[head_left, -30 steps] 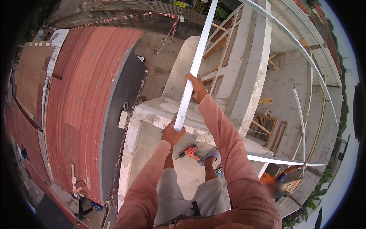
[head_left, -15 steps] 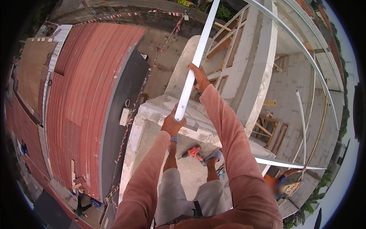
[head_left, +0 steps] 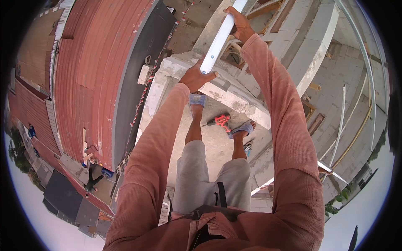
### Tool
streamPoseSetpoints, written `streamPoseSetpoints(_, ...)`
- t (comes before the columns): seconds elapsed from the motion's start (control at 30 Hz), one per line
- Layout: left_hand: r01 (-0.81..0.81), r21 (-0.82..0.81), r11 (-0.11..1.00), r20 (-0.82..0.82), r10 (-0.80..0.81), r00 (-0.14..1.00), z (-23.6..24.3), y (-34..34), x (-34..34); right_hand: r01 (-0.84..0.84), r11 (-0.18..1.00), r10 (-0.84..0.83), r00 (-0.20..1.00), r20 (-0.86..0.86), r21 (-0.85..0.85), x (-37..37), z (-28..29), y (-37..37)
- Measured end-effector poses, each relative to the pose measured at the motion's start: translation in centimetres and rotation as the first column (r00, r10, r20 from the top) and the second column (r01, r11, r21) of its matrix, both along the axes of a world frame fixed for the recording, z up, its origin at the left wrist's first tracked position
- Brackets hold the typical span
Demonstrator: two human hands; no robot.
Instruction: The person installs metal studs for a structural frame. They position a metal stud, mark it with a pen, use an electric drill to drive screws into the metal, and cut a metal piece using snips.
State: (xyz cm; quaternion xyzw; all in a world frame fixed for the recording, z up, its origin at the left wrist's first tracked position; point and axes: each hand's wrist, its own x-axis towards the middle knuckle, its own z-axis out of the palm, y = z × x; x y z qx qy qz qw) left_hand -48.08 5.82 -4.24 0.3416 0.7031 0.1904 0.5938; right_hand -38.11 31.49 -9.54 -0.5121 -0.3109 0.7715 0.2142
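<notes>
Near the top centre of the head view, a long pale metal channel point(head_left: 220, 42) runs out of frame, a couple of round fasteners on its face. My left hand point(head_left: 196, 77) is closed round its near end. Farther along it, my right hand point(head_left: 238, 26) grips the channel with bent fingers. Below them, a red and black cordless drill point(head_left: 222, 122) lies on the concrete floor between my feet in blue sandals point(head_left: 241, 130). A concrete ledge point(head_left: 233, 101) crosses just beyond my feet.
Red corrugated roofing point(head_left: 90, 83) fills the left, with striped tape point(head_left: 146, 90) along its side and a person point(head_left: 93, 183) lower down. Block walls point(head_left: 319, 50), bent metal channels point(head_left: 361, 42) and poles are at right. Small tools point(head_left: 247, 146) lie by my right foot.
The whole scene has shifted upward in the view. Both hands, still gripping the channel, now sit much higher in the picture. The co-worker at lower right is mostly out of sight.
</notes>
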Motion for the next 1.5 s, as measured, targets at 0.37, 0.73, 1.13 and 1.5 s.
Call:
streamPoseSetpoints(0.37, 0.216, 0.057, 0.975, 0.022, -0.218, 0.976, -6.5, 0.2, 1.1, -0.102, 0.995, 0.095, 0.921, -0.379, 0.002, 3.8, -7.8, 2.3)
streamPoseSetpoints(0.73, 0.199, -0.042, 0.979, -0.027, -0.201, 0.979, -10.9, -0.1, 0.1, -0.223, 0.973, 0.224, 0.848, -0.480, 0.061, 3.8, -10.7, 1.3)
streamPoseSetpoints(1.13, 0.067, -0.039, 0.997, -0.005, -0.068, 0.998, -13.3, -1.8, 1.6, -0.251, 0.216, 0.377, 0.913, 0.157, 0.944, 4.2, -11.9, -2.9)
streamPoseSetpoints(1.5, -0.009, 0.016, 1.000, 0.027, 0.009, 1.000, -14.2, -1.3, 2.3, -0.111, 0.990, 0.082, 0.954, -0.289, -0.087, 3.0, -13.2, -0.1)
